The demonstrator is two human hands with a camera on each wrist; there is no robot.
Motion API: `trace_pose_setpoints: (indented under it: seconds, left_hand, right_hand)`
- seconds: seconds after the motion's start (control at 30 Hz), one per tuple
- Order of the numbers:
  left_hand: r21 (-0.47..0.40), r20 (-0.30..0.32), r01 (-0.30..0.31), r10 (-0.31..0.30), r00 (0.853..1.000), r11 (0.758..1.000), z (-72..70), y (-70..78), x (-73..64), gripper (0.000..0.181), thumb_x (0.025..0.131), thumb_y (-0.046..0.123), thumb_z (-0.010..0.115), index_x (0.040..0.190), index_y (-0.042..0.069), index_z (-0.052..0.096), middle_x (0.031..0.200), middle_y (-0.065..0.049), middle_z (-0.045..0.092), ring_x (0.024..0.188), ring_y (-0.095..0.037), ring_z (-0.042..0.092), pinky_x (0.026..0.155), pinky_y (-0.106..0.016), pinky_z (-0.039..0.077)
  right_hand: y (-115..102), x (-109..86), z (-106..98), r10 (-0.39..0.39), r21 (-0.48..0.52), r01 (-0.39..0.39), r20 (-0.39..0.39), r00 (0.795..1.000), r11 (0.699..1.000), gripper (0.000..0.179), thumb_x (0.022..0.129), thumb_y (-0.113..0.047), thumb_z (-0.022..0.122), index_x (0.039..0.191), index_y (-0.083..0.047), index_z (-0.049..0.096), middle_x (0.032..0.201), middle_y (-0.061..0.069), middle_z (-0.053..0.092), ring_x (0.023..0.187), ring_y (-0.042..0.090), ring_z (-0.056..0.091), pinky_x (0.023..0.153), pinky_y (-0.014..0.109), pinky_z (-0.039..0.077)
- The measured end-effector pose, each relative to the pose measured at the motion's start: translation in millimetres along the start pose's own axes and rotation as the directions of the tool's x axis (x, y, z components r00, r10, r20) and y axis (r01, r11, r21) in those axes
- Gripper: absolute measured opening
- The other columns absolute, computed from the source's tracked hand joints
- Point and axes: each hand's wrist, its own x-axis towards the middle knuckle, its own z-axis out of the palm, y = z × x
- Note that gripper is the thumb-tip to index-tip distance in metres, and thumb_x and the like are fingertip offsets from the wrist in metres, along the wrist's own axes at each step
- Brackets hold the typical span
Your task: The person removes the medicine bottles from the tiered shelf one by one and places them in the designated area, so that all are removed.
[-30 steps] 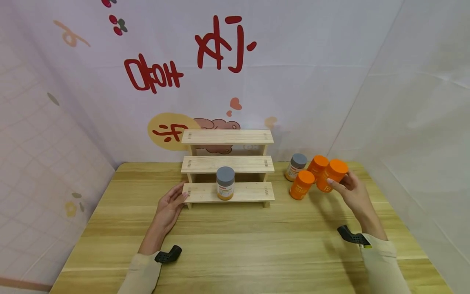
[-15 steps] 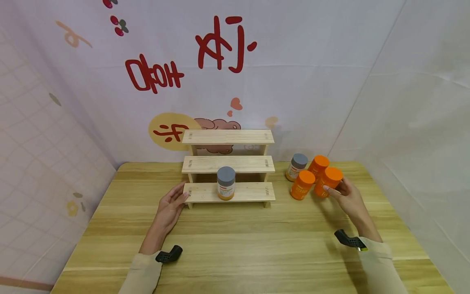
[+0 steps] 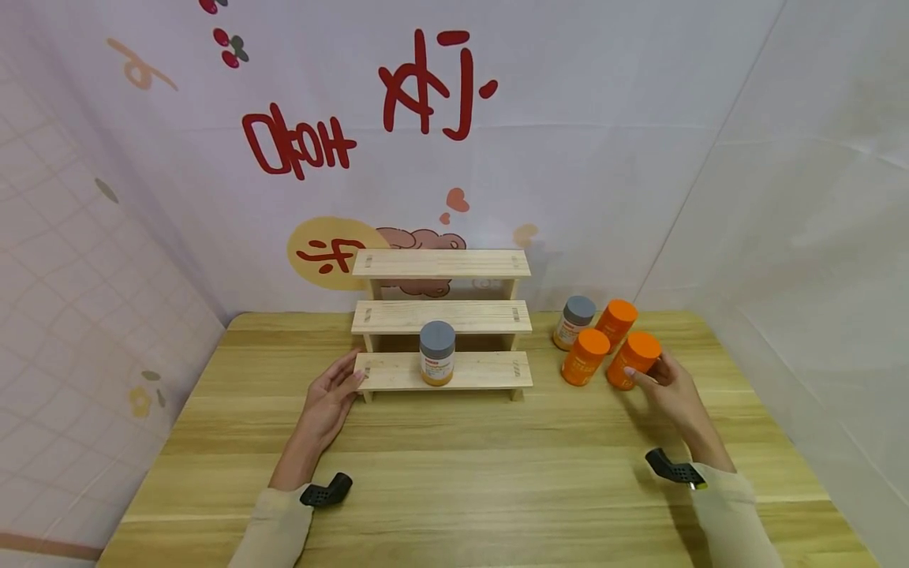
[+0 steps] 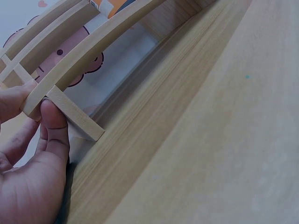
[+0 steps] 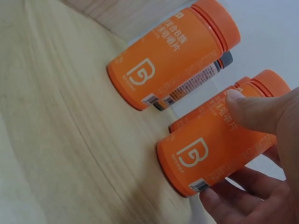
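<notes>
My right hand (image 3: 671, 388) holds an orange supplement bottle (image 3: 634, 361) upright at the table, thumb on its near side and fingers round the far side in the right wrist view. Two more orange bottles, one in front (image 3: 585, 357) and one behind (image 3: 616, 322), stand beside it with a grey-capped bottle (image 3: 574, 322). At the left end of a three-step wooden display shelf (image 3: 398, 317), my left hand (image 3: 331, 402) pinches the lowest board (image 4: 79, 53) between thumb and fingers. Another grey-capped bottle (image 3: 436, 353) stands upright on that board, near its middle.
The wooden table (image 3: 454, 473) carries the shelf and bottles. A white printed cloth (image 3: 582, 173) hangs behind the shelf, and similar cloths close off the left and right sides. Each wrist has a black camera strapped on.
My right hand has lowered the orange bottle and drawn it slightly toward me, beside the other orange ones. My left hand has stayed on the shelf's end.
</notes>
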Motion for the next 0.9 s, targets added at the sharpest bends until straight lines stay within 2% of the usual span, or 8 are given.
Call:
trace_pose_setpoints:
  seconds: [0.2,0.4,0.47,0.53,0.63,0.77,0.83,0.9]
  left_hand:
    - [-0.002,-0.005,-0.006,0.006,1.0,1.0,-0.7,1.6,-1.2,0.063,0.103,0.01,0.063,0.16,0.01,0.035,0.134,0.005,0.05,0.104,-0.004,0.055,0.08,-0.017,0.049]
    - [-0.013,-0.006,0.0,0.0,1.0,1.0,0.4,1.8,-1.2,0.065,0.102,0.009,0.064,0.16,0.009,0.035,0.13,0.004,0.052,0.104,-0.005,0.055,0.08,-0.017,0.05]
    - [-0.011,-0.006,0.001,-0.001,1.0,1.0,1.1,1.6,-0.7,0.065,0.102,0.009,0.064,0.16,0.009,0.034,0.13,0.004,0.052,0.104,-0.005,0.055,0.08,-0.017,0.05]
    - [-0.01,-0.007,-0.001,0.001,1.0,1.0,1.5,1.5,-0.4,0.065,0.102,0.009,0.064,0.16,0.008,0.034,0.13,0.004,0.052,0.105,-0.005,0.056,0.08,-0.017,0.05]
    - [-0.004,-0.004,-0.005,0.005,1.0,1.0,1.7,1.4,-0.4,0.065,0.102,0.009,0.063,0.16,0.008,0.034,0.131,0.004,0.052,0.104,-0.005,0.056,0.08,-0.017,0.05]
    - [0.002,-0.004,-0.003,0.003,1.0,1.0,0.9,1.0,-0.9,0.065,0.103,0.01,0.063,0.16,0.009,0.034,0.13,0.004,0.052,0.103,-0.004,0.056,0.08,-0.017,0.05]
    - [0.003,-0.005,-0.003,0.003,1.0,1.0,0.6,0.9,-1.2,0.064,0.103,0.01,0.063,0.16,0.01,0.035,0.13,0.005,0.052,0.103,-0.004,0.056,0.08,-0.017,0.05]
    - [0.005,-0.003,-0.003,0.003,1.0,1.0,0.8,1.0,-1.6,0.064,0.103,0.011,0.063,0.16,0.009,0.034,0.13,0.005,0.052,0.103,-0.003,0.056,0.08,-0.017,0.05]
  right_hand:
    - [1,0.6,0,-0.006,0.007,0.006,0.023,1.0,1.0,0.066,0.101,-0.038,0.066,0.155,-0.01,0.039,0.144,0.024,0.055,0.112,-0.009,0.054,0.087,0.008,0.047]
    - [-3,-2.9,-5,0.039,-0.042,-0.037,0.043,0.998,0.998,0.075,0.101,-0.043,0.065,0.161,-0.015,0.03,0.151,0.022,0.051,0.132,0.023,0.053,0.099,0.029,0.051]
    - [-6,-3.7,-7,0.035,-0.051,-0.034,0.027,0.999,0.998,0.078,0.1,-0.042,0.066,0.162,-0.013,0.028,0.151,0.022,0.05,0.131,0.018,0.053,0.099,0.027,0.051]
    - [-9,-4.0,-9,0.018,-0.049,-0.017,0.003,1.0,0.999,0.081,0.1,-0.039,0.068,0.163,-0.012,0.026,0.151,0.024,0.049,0.127,0.01,0.052,0.097,0.018,0.05]
    - [-18,-4.9,-12,-0.012,-0.063,0.01,-0.03,0.999,0.998,0.085,0.099,-0.037,0.069,0.165,-0.015,0.021,0.155,0.025,0.043,0.13,0.015,0.052,0.097,0.014,0.048]
    - [-33,-6.0,-14,-0.052,-0.084,0.046,-0.068,0.996,0.995,0.086,0.099,-0.037,0.07,0.166,-0.02,0.018,0.164,0.023,0.032,0.143,0.043,0.039,0.114,0.046,0.042]
    - [-40,-6.2,-15,-0.069,-0.089,0.062,-0.084,0.994,0.994,0.087,0.098,-0.036,0.071,0.166,-0.022,0.018,0.166,0.022,0.028,0.147,0.047,0.034,0.115,0.06,0.035]
    - [-47,-6.9,-15,-0.084,-0.088,0.076,-0.093,0.992,0.993,0.088,0.097,-0.036,0.073,0.166,-0.024,0.019,0.168,0.021,0.025,0.149,0.047,0.03,0.116,0.064,0.03]
